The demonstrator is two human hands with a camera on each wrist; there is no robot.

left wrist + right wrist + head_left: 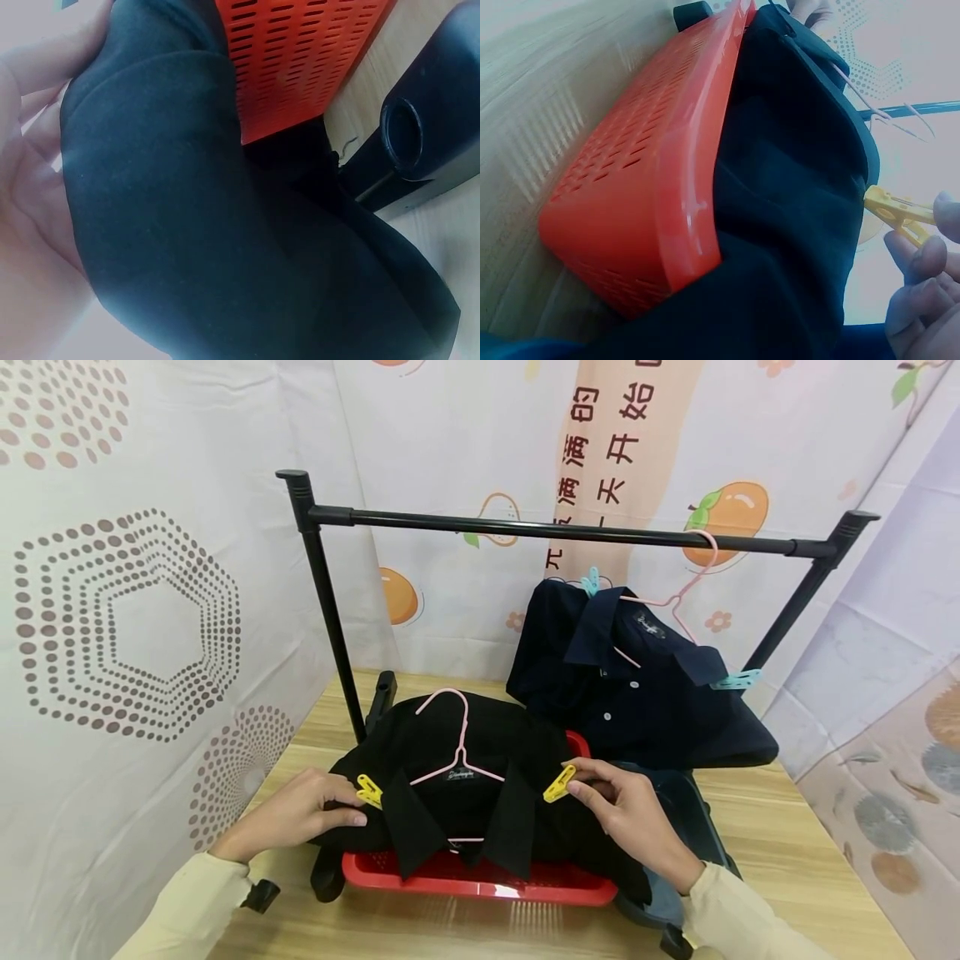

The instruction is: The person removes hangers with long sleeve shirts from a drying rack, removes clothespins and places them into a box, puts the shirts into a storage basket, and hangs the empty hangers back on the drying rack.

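A black collared shirt (480, 727) lies over a red basket (480, 887), a pink hanger (463, 735) inside its neck. My left hand (311, 810) is at the shirt's left shoulder, thumb and fingers on the cloth beside a yellow clothespin (370, 791) fixed there. In the left wrist view a black sleeve (165, 187) hides part of that hand (37, 195). My right hand (622, 806) pinches another yellow clothespin (558, 783) at the right shoulder. In the right wrist view its tip meets the shirt's edge.
A black rack (495, 525) stands behind. On its bar hangs a pink hanger (702, 577) with a navy shirt (630, 693) and light blue clothespins (738, 680). A dark blue basket (686, 810) sits right of the red one. Rack feet (327, 872) stand on the wooden table.
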